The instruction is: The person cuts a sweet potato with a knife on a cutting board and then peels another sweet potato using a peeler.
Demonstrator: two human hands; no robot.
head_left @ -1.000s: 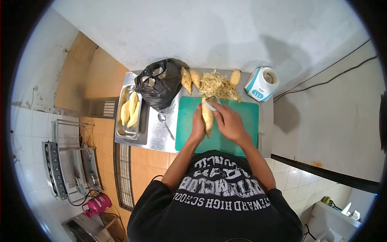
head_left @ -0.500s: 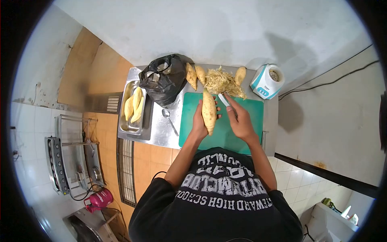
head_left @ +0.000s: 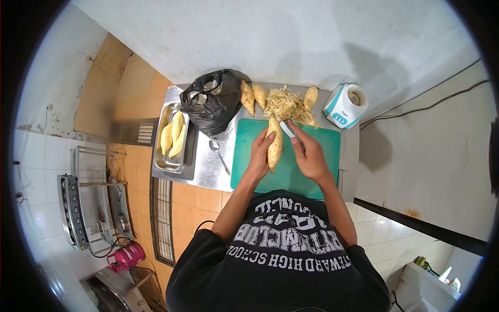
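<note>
A pale, unpeeled sweet potato (head_left: pixel 275 146) is gripped in my left hand (head_left: pixel 261 152), thumb across its front and its long axis pointing away from me. In my right hand (head_left: pixel 312 158) is a slim white-and-grey peeler (head_left: pixel 287 129), its tip close to the upper right side of the sweet potato. Both hands are over a green cutting board (head_left: pixel 249 136). Just beyond the board lies a heap of peelings (head_left: pixel 289 107).
More unpeeled sweet potatoes (head_left: pixel 247 98) flank the heap. At left, peeled ones (head_left: pixel 177 141) rest in a steel tray (head_left: pixel 169 167). A black plastic bag (head_left: pixel 210 112) and a spoon (head_left: pixel 219 157) lie between tray and board. A white-and-teal blender base (head_left: pixel 344 106) stands at right.
My left hand has turned the sweet potato slightly and shifted it right, closer to the peeler; its thumb now lies over the front. The right hand has hardly moved.
</note>
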